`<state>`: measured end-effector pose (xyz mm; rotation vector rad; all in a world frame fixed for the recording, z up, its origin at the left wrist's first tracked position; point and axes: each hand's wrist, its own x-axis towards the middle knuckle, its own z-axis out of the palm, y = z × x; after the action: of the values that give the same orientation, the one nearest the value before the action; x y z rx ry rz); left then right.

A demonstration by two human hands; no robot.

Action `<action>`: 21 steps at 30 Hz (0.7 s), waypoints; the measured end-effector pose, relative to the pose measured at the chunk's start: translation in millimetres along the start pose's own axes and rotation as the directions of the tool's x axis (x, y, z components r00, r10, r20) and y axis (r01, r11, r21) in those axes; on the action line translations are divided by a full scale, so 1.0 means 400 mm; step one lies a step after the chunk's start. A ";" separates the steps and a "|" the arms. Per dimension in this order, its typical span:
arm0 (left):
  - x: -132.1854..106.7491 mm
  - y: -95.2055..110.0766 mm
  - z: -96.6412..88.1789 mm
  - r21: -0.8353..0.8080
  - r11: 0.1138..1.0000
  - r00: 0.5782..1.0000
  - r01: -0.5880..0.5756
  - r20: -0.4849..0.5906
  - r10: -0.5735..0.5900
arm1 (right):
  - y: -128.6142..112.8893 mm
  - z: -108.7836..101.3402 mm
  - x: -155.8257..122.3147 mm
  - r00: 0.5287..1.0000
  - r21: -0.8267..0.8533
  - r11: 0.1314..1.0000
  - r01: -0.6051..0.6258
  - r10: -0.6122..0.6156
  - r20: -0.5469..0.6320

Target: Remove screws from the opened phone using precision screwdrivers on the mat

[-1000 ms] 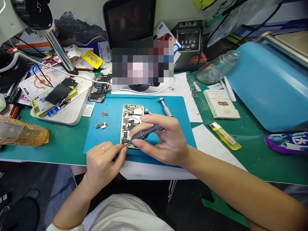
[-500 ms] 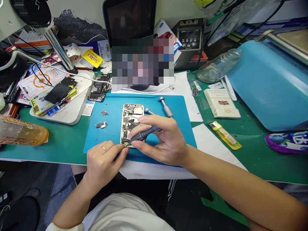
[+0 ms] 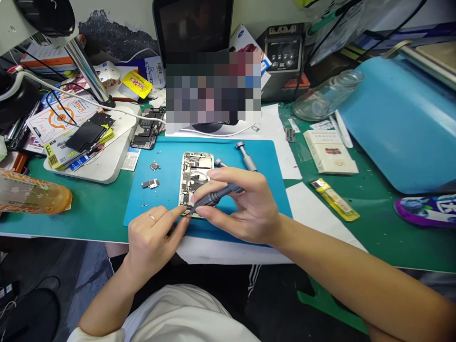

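Note:
An opened phone [image 3: 186, 178] with its inner parts exposed lies on the blue mat [image 3: 142, 156]. My right hand [image 3: 249, 204] is closed round a dark grey screwdriver [image 3: 213, 195], slanting down to the left. Its tip meets the phone's bottom end, where my fingers partly cover it. With index finger and thumb, my left hand [image 3: 153, 237] pinches the phone's lower left corner beside the tip; a ring is on one finger. Two more screwdrivers lie behind my right hand, one a grey screwdriver [image 3: 246, 156]. Small metal parts [image 3: 151, 183] and tiny screws [image 3: 143, 205] sit left of the phone.
Another opened phone [image 3: 147, 128] lies behind the mat, beside a white stand base [image 3: 107, 171] piled with boxes. An orange drink cup [image 3: 35, 192] is at the left. A glass jar [image 3: 320, 97], cigarette box [image 3: 331, 152] and yellow packet [image 3: 335, 199] lie right.
The camera view has shifted slightly. Both hands and the screwdriver stay at the phone's bottom end, the left index finger a little further over its corner.

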<state>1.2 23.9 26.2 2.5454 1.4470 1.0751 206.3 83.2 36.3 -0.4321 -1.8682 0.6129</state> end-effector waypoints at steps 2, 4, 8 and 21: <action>-0.001 -0.001 0.000 0.002 1.000 1.000 -0.016 -0.004 0.016 | 0.000 0.000 0.000 1.000 0.002 1.000 -0.003 0.003 0.001; -0.002 -0.002 0.000 0.001 1.000 1.000 -0.029 -0.010 0.029 | -0.001 -0.001 0.000 1.000 0.002 1.000 -0.004 0.004 0.000; -0.004 -0.002 0.000 -0.011 1.000 1.000 -0.025 -0.011 0.025 | -0.001 -0.002 -0.001 1.000 -0.005 1.000 -0.003 0.003 -0.005; -0.004 -0.002 0.000 -0.015 1.000 1.000 -0.019 -0.006 0.019 | 0.005 -0.003 0.003 0.999 -0.029 0.999 0.029 -0.029 0.031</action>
<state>0.2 23.0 25.0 2.5530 1.4134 1.0931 207.0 85.5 36.3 -0.4162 -1.9113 0.5760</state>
